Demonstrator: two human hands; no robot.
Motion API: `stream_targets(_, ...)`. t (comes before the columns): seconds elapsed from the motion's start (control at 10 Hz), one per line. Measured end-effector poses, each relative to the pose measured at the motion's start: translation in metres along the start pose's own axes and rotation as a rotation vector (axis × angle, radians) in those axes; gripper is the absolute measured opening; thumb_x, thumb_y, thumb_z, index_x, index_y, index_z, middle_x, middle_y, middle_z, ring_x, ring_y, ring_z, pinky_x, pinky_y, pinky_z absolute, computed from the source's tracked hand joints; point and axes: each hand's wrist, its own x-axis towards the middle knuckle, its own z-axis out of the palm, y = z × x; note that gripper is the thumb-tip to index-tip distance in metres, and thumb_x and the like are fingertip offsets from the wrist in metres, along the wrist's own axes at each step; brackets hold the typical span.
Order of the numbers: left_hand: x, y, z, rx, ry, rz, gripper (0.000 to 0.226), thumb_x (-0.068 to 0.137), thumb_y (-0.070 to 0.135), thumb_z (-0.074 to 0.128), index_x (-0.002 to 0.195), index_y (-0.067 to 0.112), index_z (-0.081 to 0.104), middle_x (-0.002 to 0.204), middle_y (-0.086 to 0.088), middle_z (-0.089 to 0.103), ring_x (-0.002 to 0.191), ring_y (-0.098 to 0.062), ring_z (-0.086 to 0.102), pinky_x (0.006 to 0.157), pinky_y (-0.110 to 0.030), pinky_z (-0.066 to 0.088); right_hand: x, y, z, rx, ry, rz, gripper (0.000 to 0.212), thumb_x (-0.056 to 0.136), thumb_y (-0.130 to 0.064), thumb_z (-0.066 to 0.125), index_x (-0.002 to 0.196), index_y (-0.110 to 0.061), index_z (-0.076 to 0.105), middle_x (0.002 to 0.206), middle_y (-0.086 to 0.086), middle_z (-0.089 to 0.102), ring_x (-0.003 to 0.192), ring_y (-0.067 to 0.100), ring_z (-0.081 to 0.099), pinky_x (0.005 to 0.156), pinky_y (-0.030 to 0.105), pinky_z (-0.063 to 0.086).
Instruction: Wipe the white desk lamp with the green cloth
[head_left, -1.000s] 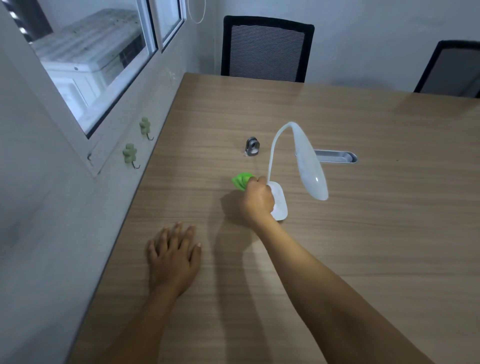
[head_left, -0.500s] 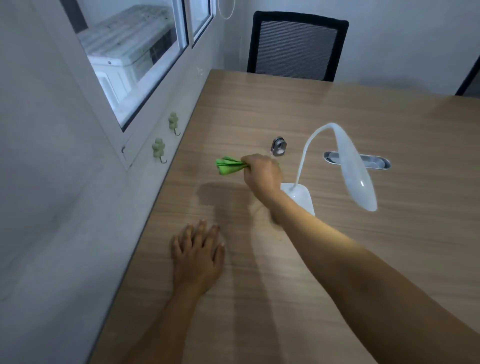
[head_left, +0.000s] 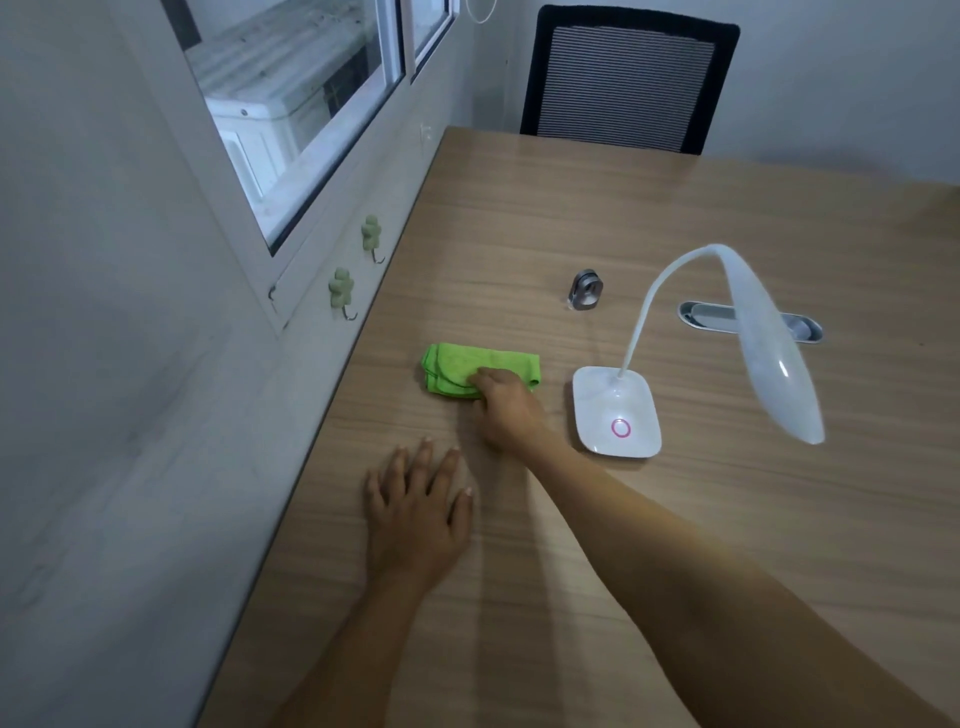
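Observation:
The green cloth (head_left: 457, 366) lies folded on the wooden table (head_left: 545, 218), left of the white desk lamp. The lamp's square base (head_left: 597, 400) with a pink ring button stands upright. Its thin neck arches up, and the long head (head_left: 774, 353) hangs over the table to the right. My right hand (head_left: 506, 410) reaches across with its fingers closed on the cloth's near right edge, a short way left of the lamp base and not touching it. My left hand (head_left: 418, 512) lies flat on the table nearer to me, fingers apart, holding nothing.
A small metal object (head_left: 586, 290) stands behind the cloth and lamp. A grey cable slot (head_left: 701, 314) is set in the table behind the lamp head. A black chair (head_left: 628, 78) stands at the far end. The wall with two green hooks (head_left: 341, 288) and a window runs along the left edge.
My right hand has carried the cloth away from the lamp base to the left and brought it down onto the table. My left hand has stayed flat.

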Motion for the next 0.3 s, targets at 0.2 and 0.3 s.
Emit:
stream_targets(0.2,-0.001,0.001,-0.004,0.013,-0.015,-0.006,0.054,0.084,0.052,0.037,0.134,0.035,0.049,0.145,0.001,0.05,0.133,-0.029,0.044,0.108,-0.055,0.028,-0.017,0.003,0.001,-0.085,0.085,-0.029,0.053,0.1,-0.029,0.034,0.148,-0.015,0.018,0.16,0.008,0.012,0.147,0.025,0.006,0.121,0.045,0.006)
stream_targets(0.3,-0.001,0.002,-0.007,-0.009,-0.027,-0.009,0.055,0.084,0.052,0.035,0.133,0.034,0.051,0.145,0.001,0.05,0.133,-0.03,0.045,0.108,-0.056,0.028,-0.045,0.012,-0.006,-0.112,0.276,-0.029,0.055,0.1,-0.033,0.035,0.149,-0.016,0.015,0.16,0.006,0.011,0.148,0.025,0.006,0.12,0.045,0.006)
